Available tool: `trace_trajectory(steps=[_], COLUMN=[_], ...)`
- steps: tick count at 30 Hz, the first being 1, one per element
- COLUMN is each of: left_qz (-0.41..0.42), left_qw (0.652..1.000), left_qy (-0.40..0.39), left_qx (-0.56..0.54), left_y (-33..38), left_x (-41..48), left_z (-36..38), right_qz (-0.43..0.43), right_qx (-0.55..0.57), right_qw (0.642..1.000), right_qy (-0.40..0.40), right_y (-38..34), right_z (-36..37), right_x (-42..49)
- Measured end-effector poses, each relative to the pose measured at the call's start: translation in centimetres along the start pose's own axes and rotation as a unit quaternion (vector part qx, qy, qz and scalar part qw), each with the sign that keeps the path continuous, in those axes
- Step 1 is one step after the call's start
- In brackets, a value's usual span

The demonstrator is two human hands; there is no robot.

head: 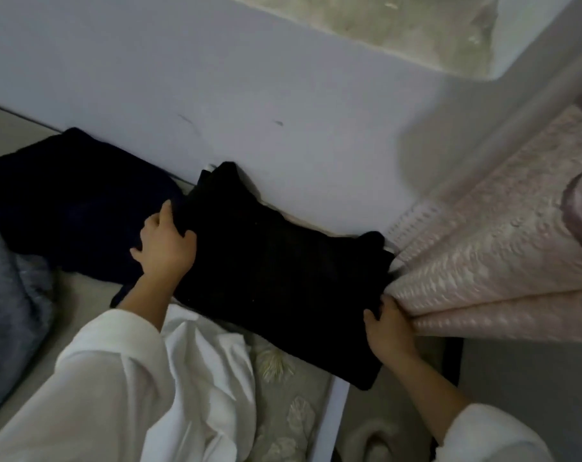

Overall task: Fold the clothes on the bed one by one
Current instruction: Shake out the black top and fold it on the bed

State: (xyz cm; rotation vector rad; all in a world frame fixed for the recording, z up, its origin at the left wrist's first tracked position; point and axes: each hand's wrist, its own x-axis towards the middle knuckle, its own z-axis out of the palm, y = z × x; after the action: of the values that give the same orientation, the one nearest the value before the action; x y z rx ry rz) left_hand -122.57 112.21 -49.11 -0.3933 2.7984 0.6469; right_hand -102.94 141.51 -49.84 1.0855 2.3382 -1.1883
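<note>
The black folded garment (276, 261) lies long and flat on the bed (284, 395), its far edge pushed up against the pale lilac wall (249, 95). The left hand (164, 243) is on the garment's left end, thumb raised along the edge and fingers curled over the cloth, gripping it. Over on the other side, the right hand (388, 326) holds the near right edge, thumb on top, the other fingers tucked out of sight beneath the fabric. Both arms wear white sleeves (109, 378).

Just left of the garment and touching it sits a dark navy folded cloth (72, 201), also against the wall. Further left, a blue-grey soft cushion (9, 295) fills the frame's edge. A white crumpled cloth (212, 358) lies on the bed just in front of the black garment. To the right, a pink textured curtain (483, 248) hangs in folds, brushing the garment's right end and the right hand.
</note>
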Motion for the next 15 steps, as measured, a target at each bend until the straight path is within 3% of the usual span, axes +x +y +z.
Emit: trace_trajectory(steps=[4,7,10,15], left_qz=[0.062,0.044,-0.030,-0.034], left_qw=[0.991,0.982,0.978,0.975], left_qy=[-0.069,-0.122,-0.159,-0.149], left_qx=[0.101,0.135,0.130,0.162], left_y=[-1.7,-3.1,-4.8,-5.3], left_x=[-2.3,-3.7,-3.4,-2.4], left_z=[5.2,8.5,10.8,12.2], right_qz=[-0.111,-0.174,-0.128,-0.055], right_qx=[-0.180,-0.308,-0.357,-0.347], right_qw=[0.977,0.934,0.914,0.915], right_qy=[0.025,-0.054,-0.145,-0.200], right_y=[0.1,0.7,1.7,2.8], right_z=[2.2,4.7,6.7,6.9], right_x=[-0.4,-0.4,1.1,4.2])
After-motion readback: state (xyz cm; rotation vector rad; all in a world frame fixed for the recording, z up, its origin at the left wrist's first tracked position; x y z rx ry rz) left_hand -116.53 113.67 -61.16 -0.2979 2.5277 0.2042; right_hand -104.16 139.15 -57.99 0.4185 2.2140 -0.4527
